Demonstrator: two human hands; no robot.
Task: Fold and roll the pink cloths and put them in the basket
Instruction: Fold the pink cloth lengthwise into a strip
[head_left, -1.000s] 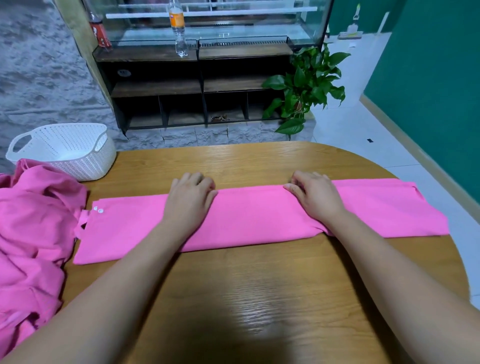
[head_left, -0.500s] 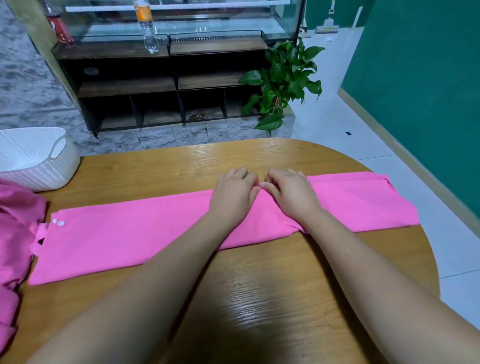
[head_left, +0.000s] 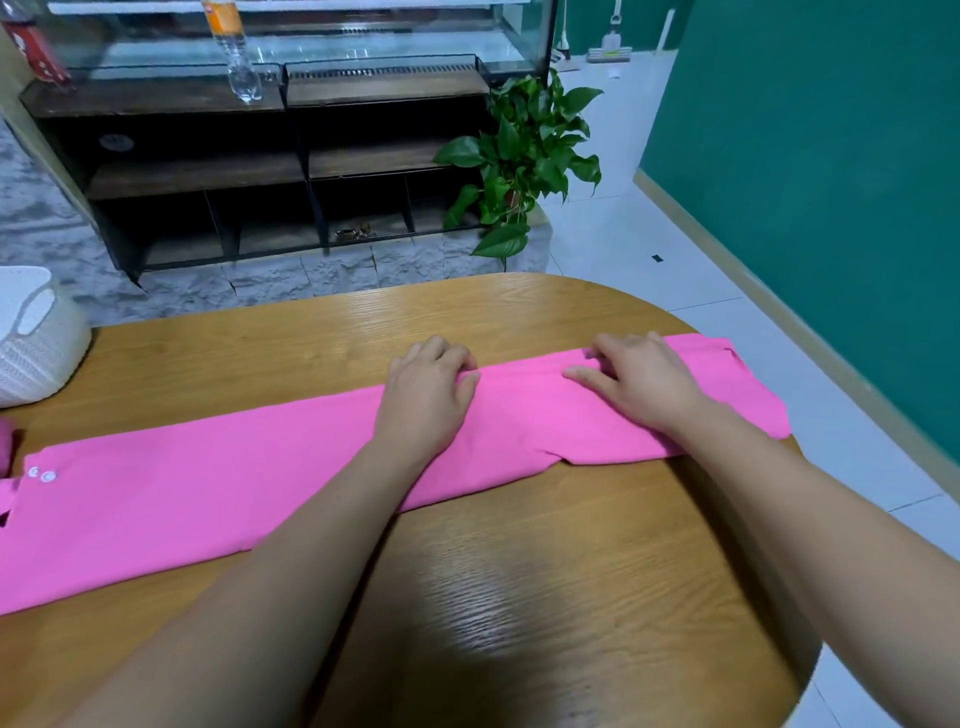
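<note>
One pink cloth (head_left: 208, 493) lies under the right hand (head_left: 644, 387), fingers (head_left: 589, 378) flat, and left hand (head_left: 428, 395), fingertips hidden.

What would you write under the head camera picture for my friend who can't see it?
Two hands rest on a long folded pink cloth stretched across a wooden table: the left hand near its middle, the right hand nearer its right end. A white basket stands at the table's far left.

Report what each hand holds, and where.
Right hand holds nothing: it presses flat on the cloth near its far edge. Left hand curls over that edge; a grip cannot be told.
</note>
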